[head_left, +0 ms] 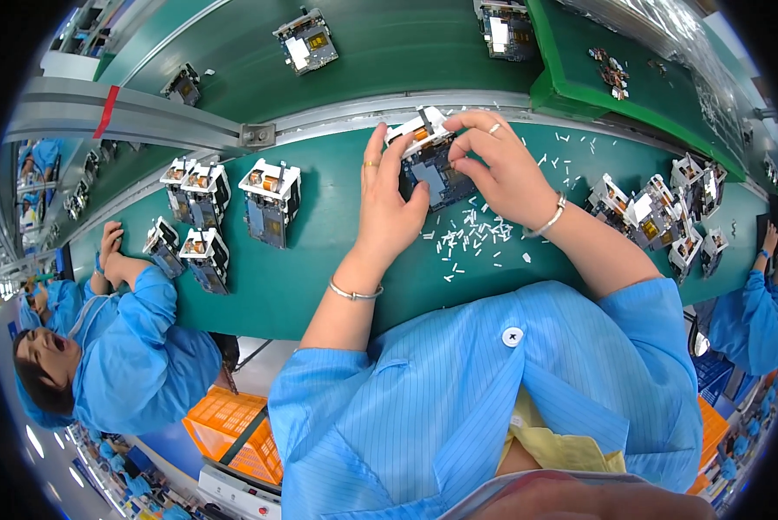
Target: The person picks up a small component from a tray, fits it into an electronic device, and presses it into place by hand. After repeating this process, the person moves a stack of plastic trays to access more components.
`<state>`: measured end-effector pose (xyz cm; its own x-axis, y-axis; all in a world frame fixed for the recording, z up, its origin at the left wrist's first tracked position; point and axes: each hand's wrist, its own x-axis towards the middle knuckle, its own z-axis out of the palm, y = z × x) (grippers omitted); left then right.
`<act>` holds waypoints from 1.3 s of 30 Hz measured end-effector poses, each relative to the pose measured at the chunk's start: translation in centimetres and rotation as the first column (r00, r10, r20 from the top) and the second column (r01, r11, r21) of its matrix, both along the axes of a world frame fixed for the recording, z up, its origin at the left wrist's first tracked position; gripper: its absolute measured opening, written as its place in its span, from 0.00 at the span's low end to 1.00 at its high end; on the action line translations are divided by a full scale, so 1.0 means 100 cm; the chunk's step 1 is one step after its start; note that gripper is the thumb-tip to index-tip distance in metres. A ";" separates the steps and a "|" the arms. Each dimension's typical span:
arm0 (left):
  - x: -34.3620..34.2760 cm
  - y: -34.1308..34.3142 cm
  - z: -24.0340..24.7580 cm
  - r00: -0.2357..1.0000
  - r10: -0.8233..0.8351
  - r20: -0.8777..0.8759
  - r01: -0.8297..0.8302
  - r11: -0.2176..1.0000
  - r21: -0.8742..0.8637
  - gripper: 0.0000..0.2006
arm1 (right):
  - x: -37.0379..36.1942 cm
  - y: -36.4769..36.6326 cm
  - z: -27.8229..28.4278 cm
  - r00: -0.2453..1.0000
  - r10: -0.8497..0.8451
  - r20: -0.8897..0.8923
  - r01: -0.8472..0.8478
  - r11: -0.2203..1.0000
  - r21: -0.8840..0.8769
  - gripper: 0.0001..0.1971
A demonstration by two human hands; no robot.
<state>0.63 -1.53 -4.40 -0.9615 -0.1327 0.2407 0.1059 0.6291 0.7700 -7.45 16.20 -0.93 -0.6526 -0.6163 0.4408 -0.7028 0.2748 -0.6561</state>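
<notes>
My left hand (387, 195) grips a circuit board assembly (429, 180) by its left side, fingers behind and thumb across its front. The assembly is tilted up above the green bench; a white plastic frame with an orange coil part tops its dark board. At its upper right edge, my right hand (497, 165) is closed in a pinch, thumb and forefinger together. Whatever is between those fingertips is too small or hidden to name. Many small white strips (471, 236) lie scattered on the bench just below the assembly.
Similar assemblies stand left (269, 204) and in a cluster right (653, 212). Beyond a metal rail, a green conveyor belt (389, 56) carries more boards. A green-edged tray (571, 95) holds small parts. Co-workers in blue (137, 347) sit at both sides; an orange crate (233, 425) stands below.
</notes>
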 end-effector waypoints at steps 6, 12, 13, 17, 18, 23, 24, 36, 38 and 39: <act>-0.008 0.003 0.011 0.995 -0.036 0.093 0.019 0.984 0.178 0.28 | -0.005 -0.014 -0.002 0.999 -0.042 -0.019 0.043 0.997 0.066 0.05; -0.010 0.006 0.008 0.999 -0.004 0.045 -0.006 0.972 0.236 0.25 | -0.006 -0.022 -0.004 0.995 -0.032 -0.096 0.041 0.995 0.094 0.05; -0.011 0.006 0.007 1.000 -0.007 0.018 0.003 0.975 0.222 0.25 | -0.006 -0.022 -0.005 0.995 -0.031 -0.095 0.040 0.995 0.096 0.05; -0.013 0.007 0.005 1.000 0.007 -0.003 -0.006 0.975 0.223 0.23 | -0.006 -0.024 -0.008 0.983 -0.058 -0.172 0.079 0.990 0.117 0.05; -0.013 0.007 0.001 0.999 0.039 -0.005 -0.038 0.983 0.180 0.23 | -0.005 -0.024 -0.008 0.980 -0.067 -0.185 0.090 0.989 0.121 0.06; -0.015 0.010 -0.005 0.995 0.103 -0.012 -0.099 0.980 0.173 0.21 | -0.002 -0.025 -0.012 0.971 -0.088 -0.220 0.107 0.991 0.075 0.06; -0.016 0.011 -0.005 0.993 0.115 0.004 -0.113 0.974 0.199 0.21 | -0.001 -0.025 -0.013 0.970 -0.100 -0.220 0.116 0.991 0.060 0.07; -0.018 0.015 0.004 0.972 0.184 0.144 -0.228 0.890 0.395 0.19 | 0.001 -0.028 -0.021 0.959 -0.134 -0.249 0.123 0.991 -0.058 0.07; -0.020 0.015 0.001 0.969 0.198 0.149 -0.240 0.897 0.372 0.19 | -0.001 -0.026 -0.020 0.968 -0.111 -0.224 0.105 0.994 -0.036 0.08; -0.022 0.013 -0.003 0.976 0.184 0.117 -0.217 0.884 0.414 0.19 | -0.002 -0.024 -0.020 0.976 -0.086 -0.200 0.086 0.996 -0.013 0.10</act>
